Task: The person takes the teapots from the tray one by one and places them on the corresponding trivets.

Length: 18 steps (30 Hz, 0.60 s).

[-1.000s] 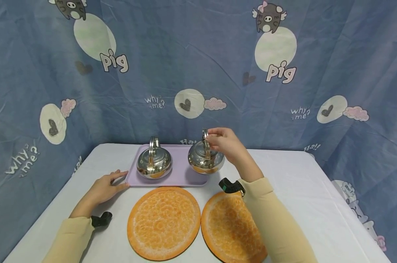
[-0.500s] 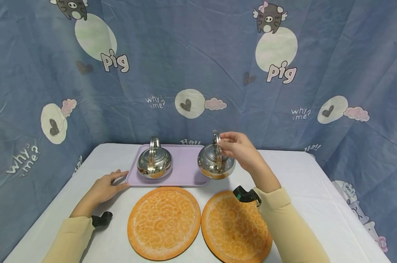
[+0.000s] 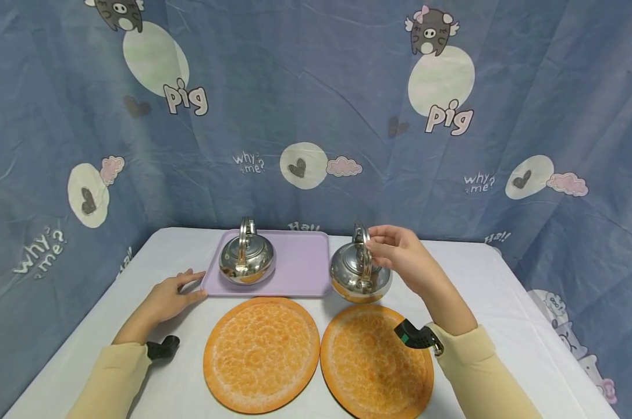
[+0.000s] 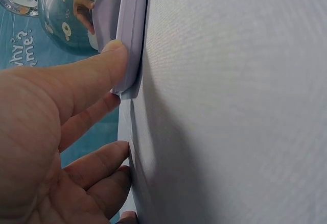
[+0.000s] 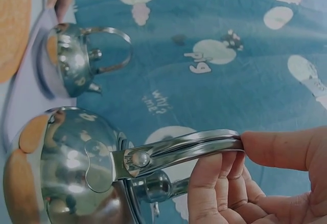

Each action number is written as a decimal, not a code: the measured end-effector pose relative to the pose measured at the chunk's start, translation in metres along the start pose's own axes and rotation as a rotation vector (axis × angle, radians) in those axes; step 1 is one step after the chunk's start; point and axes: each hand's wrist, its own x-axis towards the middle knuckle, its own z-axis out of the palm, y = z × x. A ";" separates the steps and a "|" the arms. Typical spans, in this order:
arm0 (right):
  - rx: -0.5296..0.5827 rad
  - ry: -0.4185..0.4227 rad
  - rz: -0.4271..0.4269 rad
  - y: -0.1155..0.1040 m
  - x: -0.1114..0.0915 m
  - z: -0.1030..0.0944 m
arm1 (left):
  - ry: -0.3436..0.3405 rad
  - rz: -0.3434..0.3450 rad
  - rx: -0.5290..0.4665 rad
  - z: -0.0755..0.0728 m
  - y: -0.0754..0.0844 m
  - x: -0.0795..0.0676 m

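My right hand (image 3: pixel 406 253) pinches the top of the arched handle of a shiny steel kettle (image 3: pixel 354 276), thumb on one side and curled fingers on the other in the right wrist view. The kettle hangs upright just right of a lilac tray (image 3: pixel 304 262), behind the right of two round orange mats. A second, similar kettle (image 3: pixel 247 262) stands on the left part of the tray. My left hand (image 3: pixel 166 299) lies at the tray's left edge. Its thumb (image 4: pixel 110 63) presses the rim near the front corner, and its other fingers stretch along and below the edge.
Two orange round mats with a bread-like print, the left mat (image 3: pixel 261 355) and the right mat (image 3: pixel 376 361), lie side by side in front of the tray. A white cloth covers the table (image 3: pixel 483 314). A blue printed curtain (image 3: pixel 316 87) hangs behind it.
My right hand has carried its kettle from above the tray's right end to the right and toward me, and lower. My left hand, the tray and the other kettle have stayed put.
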 end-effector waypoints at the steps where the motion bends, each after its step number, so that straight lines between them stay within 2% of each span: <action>1: -0.003 -0.001 0.002 0.001 -0.003 -0.001 | 0.001 0.001 0.001 0.000 0.000 0.000; 18: 0.009 0.020 0.026 0.026 -0.048 -0.010 | -0.004 -0.006 0.008 0.002 -0.003 0.002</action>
